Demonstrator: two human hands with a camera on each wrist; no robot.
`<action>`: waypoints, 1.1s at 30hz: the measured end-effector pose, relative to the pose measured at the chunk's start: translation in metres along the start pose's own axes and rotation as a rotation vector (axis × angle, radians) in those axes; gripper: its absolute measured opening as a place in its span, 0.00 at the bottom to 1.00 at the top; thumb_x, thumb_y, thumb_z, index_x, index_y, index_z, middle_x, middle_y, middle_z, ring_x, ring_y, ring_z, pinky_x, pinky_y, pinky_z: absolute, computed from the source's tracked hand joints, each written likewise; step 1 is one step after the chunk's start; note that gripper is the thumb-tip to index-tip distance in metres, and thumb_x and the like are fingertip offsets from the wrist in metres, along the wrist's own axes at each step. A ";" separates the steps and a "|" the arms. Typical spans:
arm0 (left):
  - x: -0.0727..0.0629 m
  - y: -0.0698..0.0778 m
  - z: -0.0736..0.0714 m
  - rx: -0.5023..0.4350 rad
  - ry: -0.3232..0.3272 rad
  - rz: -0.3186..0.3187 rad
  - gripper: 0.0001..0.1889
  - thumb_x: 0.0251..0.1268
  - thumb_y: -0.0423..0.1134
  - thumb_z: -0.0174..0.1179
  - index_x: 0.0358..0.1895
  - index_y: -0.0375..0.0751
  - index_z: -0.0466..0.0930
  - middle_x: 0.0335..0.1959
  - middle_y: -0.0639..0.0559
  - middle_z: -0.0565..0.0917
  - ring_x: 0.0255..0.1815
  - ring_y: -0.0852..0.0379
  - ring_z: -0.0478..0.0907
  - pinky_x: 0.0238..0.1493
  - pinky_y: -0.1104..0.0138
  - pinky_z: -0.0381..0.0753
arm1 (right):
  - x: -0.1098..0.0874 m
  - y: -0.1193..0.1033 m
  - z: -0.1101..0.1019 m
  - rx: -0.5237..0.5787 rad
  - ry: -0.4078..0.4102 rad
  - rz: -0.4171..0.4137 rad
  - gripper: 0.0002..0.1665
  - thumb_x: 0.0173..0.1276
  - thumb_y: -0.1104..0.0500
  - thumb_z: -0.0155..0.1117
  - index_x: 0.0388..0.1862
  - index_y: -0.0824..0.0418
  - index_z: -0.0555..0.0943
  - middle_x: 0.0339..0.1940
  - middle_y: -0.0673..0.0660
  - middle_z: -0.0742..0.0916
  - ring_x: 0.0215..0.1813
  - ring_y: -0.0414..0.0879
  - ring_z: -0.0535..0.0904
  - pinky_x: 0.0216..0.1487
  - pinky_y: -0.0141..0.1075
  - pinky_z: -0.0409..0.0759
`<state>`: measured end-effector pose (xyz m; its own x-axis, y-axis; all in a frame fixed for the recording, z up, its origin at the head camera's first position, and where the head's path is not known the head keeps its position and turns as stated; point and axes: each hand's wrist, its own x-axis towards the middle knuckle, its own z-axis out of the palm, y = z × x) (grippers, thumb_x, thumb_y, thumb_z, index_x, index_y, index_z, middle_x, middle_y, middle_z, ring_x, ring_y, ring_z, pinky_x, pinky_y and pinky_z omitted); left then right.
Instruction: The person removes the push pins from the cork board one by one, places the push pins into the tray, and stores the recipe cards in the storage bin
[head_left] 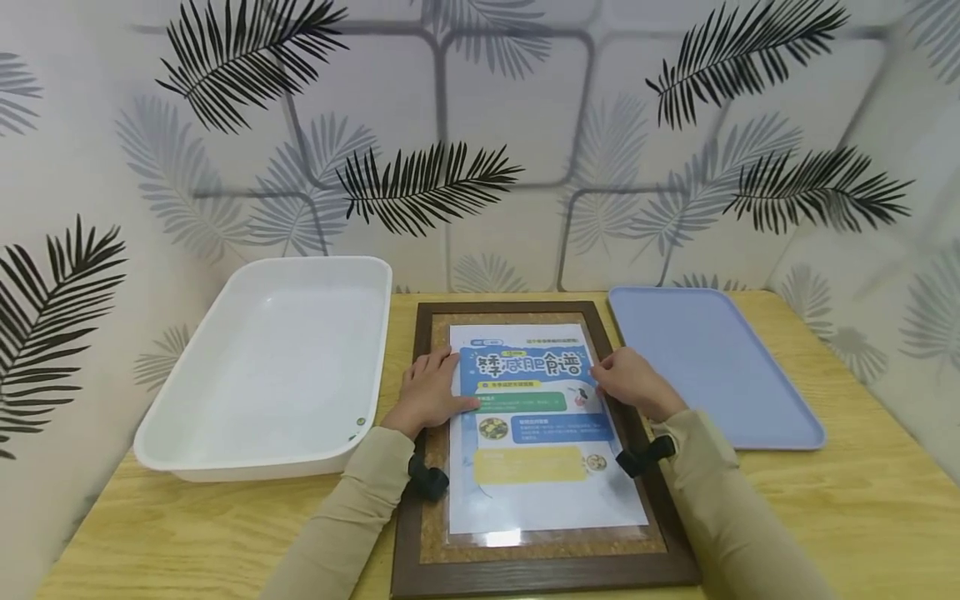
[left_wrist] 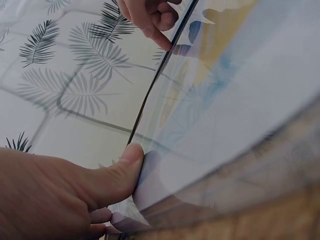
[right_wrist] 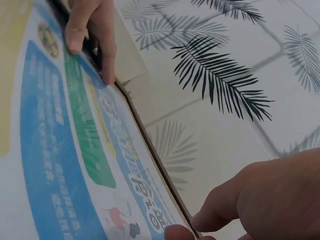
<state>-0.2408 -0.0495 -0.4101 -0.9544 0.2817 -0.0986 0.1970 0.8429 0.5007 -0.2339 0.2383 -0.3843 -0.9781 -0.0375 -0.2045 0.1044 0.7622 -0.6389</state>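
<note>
A laminated poster (head_left: 536,500) with blue, green and yellow blocks and large lettering lies on a brown-framed cork board (head_left: 543,575). My left hand (head_left: 429,390) rests over the left edge of the poster and frame. Its thumb lies on the print, and its fingertips are by the poster's upper left edge. The right hand (head_left: 637,385) pinches the poster's right edge near the title, with thumb and forefinger close together in the right wrist view. In the left wrist view the clear film margin shows beside the left thumb (left_wrist: 117,172).
A large white basin (head_left: 262,367) stands left of the board. To the right lies a flat blue tray (head_left: 720,367). All rest on a wood-grain table (head_left: 862,517), backed by a leaf-patterned wall (head_left: 510,108). Dark straps circle both wrists.
</note>
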 end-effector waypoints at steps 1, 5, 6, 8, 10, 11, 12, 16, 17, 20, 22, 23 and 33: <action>0.000 0.000 0.000 -0.001 -0.002 0.001 0.43 0.59 0.50 0.66 0.74 0.37 0.57 0.77 0.43 0.52 0.76 0.40 0.48 0.74 0.46 0.45 | 0.000 0.001 -0.001 0.031 -0.014 0.011 0.19 0.70 0.59 0.50 0.28 0.70 0.82 0.15 0.50 0.74 0.18 0.40 0.63 0.22 0.31 0.61; -0.001 0.001 0.002 0.000 -0.009 -0.010 0.43 0.59 0.50 0.66 0.74 0.38 0.57 0.77 0.43 0.52 0.76 0.40 0.48 0.74 0.46 0.45 | 0.000 0.007 -0.006 0.131 -0.103 0.031 0.21 0.68 0.61 0.47 0.16 0.64 0.75 0.12 0.49 0.71 0.14 0.39 0.58 0.18 0.30 0.58; -0.001 0.001 0.003 0.002 -0.009 -0.010 0.43 0.59 0.50 0.66 0.74 0.38 0.57 0.77 0.43 0.52 0.76 0.40 0.48 0.74 0.46 0.45 | 0.000 0.008 -0.007 0.158 -0.124 0.029 0.21 0.68 0.61 0.47 0.14 0.63 0.73 0.11 0.49 0.70 0.14 0.39 0.58 0.18 0.30 0.57; -0.001 0.001 0.003 0.003 -0.008 -0.011 0.43 0.59 0.50 0.66 0.74 0.38 0.57 0.77 0.43 0.52 0.76 0.40 0.48 0.74 0.46 0.45 | 0.001 0.010 -0.010 0.198 -0.156 0.023 0.21 0.67 0.62 0.47 0.11 0.61 0.69 0.10 0.48 0.68 0.14 0.38 0.57 0.18 0.29 0.57; 0.000 0.001 0.004 0.001 -0.007 -0.011 0.43 0.59 0.50 0.67 0.74 0.38 0.57 0.77 0.43 0.52 0.76 0.40 0.48 0.74 0.46 0.45 | 0.002 0.012 -0.013 0.241 -0.181 0.026 0.22 0.68 0.62 0.48 0.11 0.59 0.67 0.10 0.47 0.68 0.14 0.38 0.58 0.18 0.29 0.58; 0.000 0.001 0.004 0.001 -0.005 -0.012 0.44 0.58 0.50 0.67 0.74 0.38 0.57 0.77 0.43 0.52 0.75 0.40 0.48 0.74 0.46 0.45 | 0.003 0.012 -0.013 0.273 -0.188 0.035 0.23 0.68 0.62 0.48 0.11 0.58 0.68 0.10 0.47 0.69 0.14 0.37 0.59 0.18 0.28 0.60; 0.001 0.001 0.004 0.002 -0.004 -0.014 0.44 0.58 0.50 0.67 0.74 0.38 0.57 0.77 0.43 0.53 0.75 0.40 0.48 0.74 0.46 0.45 | 0.004 0.013 -0.014 0.303 -0.197 0.042 0.23 0.69 0.62 0.49 0.11 0.58 0.68 0.10 0.46 0.69 0.14 0.37 0.60 0.19 0.27 0.61; 0.002 0.000 0.004 0.002 0.004 -0.024 0.44 0.57 0.50 0.68 0.73 0.38 0.58 0.77 0.43 0.53 0.75 0.40 0.49 0.74 0.46 0.45 | 0.006 0.015 -0.017 0.401 -0.234 0.086 0.21 0.71 0.61 0.50 0.15 0.57 0.70 0.10 0.45 0.70 0.15 0.35 0.61 0.20 0.25 0.62; 0.002 0.000 0.004 0.001 0.006 -0.025 0.44 0.57 0.50 0.68 0.73 0.38 0.58 0.77 0.43 0.53 0.75 0.41 0.49 0.73 0.46 0.46 | 0.006 0.015 -0.018 0.422 -0.238 0.094 0.20 0.72 0.61 0.50 0.16 0.58 0.71 0.10 0.45 0.70 0.15 0.34 0.61 0.20 0.25 0.62; 0.003 0.000 0.004 -0.001 0.009 -0.024 0.44 0.56 0.50 0.68 0.73 0.38 0.58 0.77 0.43 0.53 0.75 0.40 0.49 0.73 0.46 0.46 | 0.007 0.016 -0.020 0.453 -0.246 0.113 0.19 0.72 0.60 0.50 0.18 0.57 0.71 0.11 0.45 0.69 0.15 0.33 0.61 0.20 0.24 0.61; 0.003 0.000 0.004 -0.004 0.011 -0.023 0.44 0.56 0.50 0.69 0.73 0.37 0.58 0.77 0.43 0.53 0.75 0.40 0.49 0.73 0.46 0.46 | 0.006 0.016 -0.021 0.461 -0.243 0.126 0.20 0.73 0.60 0.50 0.17 0.57 0.70 0.11 0.45 0.69 0.15 0.33 0.60 0.19 0.24 0.60; 0.003 0.000 0.003 -0.004 0.011 -0.021 0.44 0.56 0.50 0.69 0.73 0.37 0.58 0.77 0.43 0.53 0.75 0.40 0.49 0.73 0.46 0.46 | 0.006 0.017 -0.021 0.461 -0.237 0.134 0.21 0.73 0.59 0.51 0.17 0.57 0.70 0.11 0.45 0.69 0.15 0.33 0.60 0.19 0.24 0.60; 0.001 0.002 -0.001 -0.016 0.009 -0.011 0.43 0.57 0.49 0.68 0.73 0.37 0.59 0.77 0.42 0.53 0.75 0.40 0.49 0.73 0.45 0.46 | 0.011 0.027 -0.016 0.375 -0.192 0.130 0.24 0.71 0.55 0.54 0.13 0.54 0.66 0.12 0.45 0.67 0.17 0.37 0.59 0.22 0.28 0.59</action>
<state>-0.2412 -0.0483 -0.4084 -0.9586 0.2678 -0.0966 0.1826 0.8387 0.5130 -0.2444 0.2693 -0.3919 -0.9049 -0.1032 -0.4129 0.3175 0.4823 -0.8165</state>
